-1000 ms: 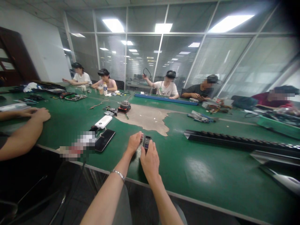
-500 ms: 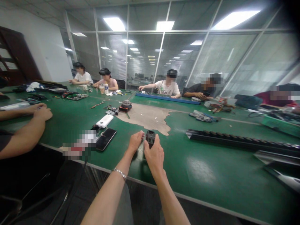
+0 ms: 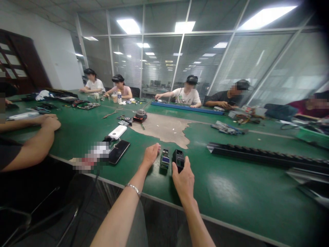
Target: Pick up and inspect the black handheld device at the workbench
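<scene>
A small green circuit board (image 3: 165,160) with a dark blue screen sits on the table between my hands. Just right of it is a black plastic case (image 3: 178,158) with openings in its upper end. My right hand (image 3: 184,178) has its thumb and fingers around the near end of that case. To the left of the board, my left hand (image 3: 151,155) is open with its fingers stretched out, holding nothing and apart from the board.
Left of my arms lie a black phone (image 3: 119,152) and a white power bank (image 3: 117,132) with a cable. Long black metal rails (image 3: 257,156) stretch along the right. Brown paper (image 3: 164,128) covers the table's middle. Another person's hands (image 3: 51,121) rest at the left; several people sit opposite.
My right hand has shifted right with the black case. The green circuit board now shows separately, left of the case. My left hand keeps about the same place beside it.
</scene>
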Available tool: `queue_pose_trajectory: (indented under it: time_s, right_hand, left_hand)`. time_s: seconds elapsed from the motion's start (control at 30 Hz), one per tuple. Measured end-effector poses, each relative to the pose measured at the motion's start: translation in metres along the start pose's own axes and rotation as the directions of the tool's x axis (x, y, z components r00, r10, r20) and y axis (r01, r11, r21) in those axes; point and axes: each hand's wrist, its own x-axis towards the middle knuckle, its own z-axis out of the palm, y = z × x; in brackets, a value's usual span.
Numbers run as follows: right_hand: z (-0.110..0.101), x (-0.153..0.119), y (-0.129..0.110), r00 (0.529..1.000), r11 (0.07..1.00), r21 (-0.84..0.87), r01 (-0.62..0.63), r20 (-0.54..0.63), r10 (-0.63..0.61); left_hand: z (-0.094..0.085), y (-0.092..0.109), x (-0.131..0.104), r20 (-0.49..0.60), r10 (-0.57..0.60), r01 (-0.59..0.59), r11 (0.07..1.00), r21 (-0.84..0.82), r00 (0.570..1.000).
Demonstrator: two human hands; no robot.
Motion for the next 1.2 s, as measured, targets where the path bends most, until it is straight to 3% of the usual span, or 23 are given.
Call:
queue_pose_trajectory:
  time_s: [0.4,0.7,0.83,0.93,1.03,1.2]
  right_hand:
    - [0.003,-0.009,0.006,0.999,0.999,-0.029,0.042,-0.003,-0.042]
    - [-0.003,-0.005,0.009,0.992,0.991,0.061,0.123,-0.03,-0.122]
    - [0.0,-0.006,0.013,0.991,0.99,0.062,0.129,-0.044,-0.126]
    - [0.003,-0.007,0.015,0.988,0.987,0.053,0.15,-0.042,-0.148]
    - [0.004,-0.008,0.015,0.988,0.987,0.048,0.151,-0.022,-0.15]
    - [-0.006,-0.003,0.008,0.997,0.992,0.101,0.073,-0.043,-0.069]
  left_hand:
    - [0.002,-0.002,-0.001,0.019,0.041,-0.042,0.997,0.067,0.999]
    - [-0.001,-0.001,0.005,0.132,-0.016,-0.011,0.979,0.203,0.991]
    - [-0.001,-0.003,-0.004,0.089,0.18,-0.2,0.915,0.352,0.98]
    - [0.0,-0.004,-0.01,0.192,0.277,-0.335,0.831,0.444,0.942]
    - [0.0,-0.003,-0.014,0.192,0.293,-0.35,0.813,0.466,0.937]
    - [-0.004,0.0,-0.015,0.101,0.298,-0.311,0.835,0.454,0.949]
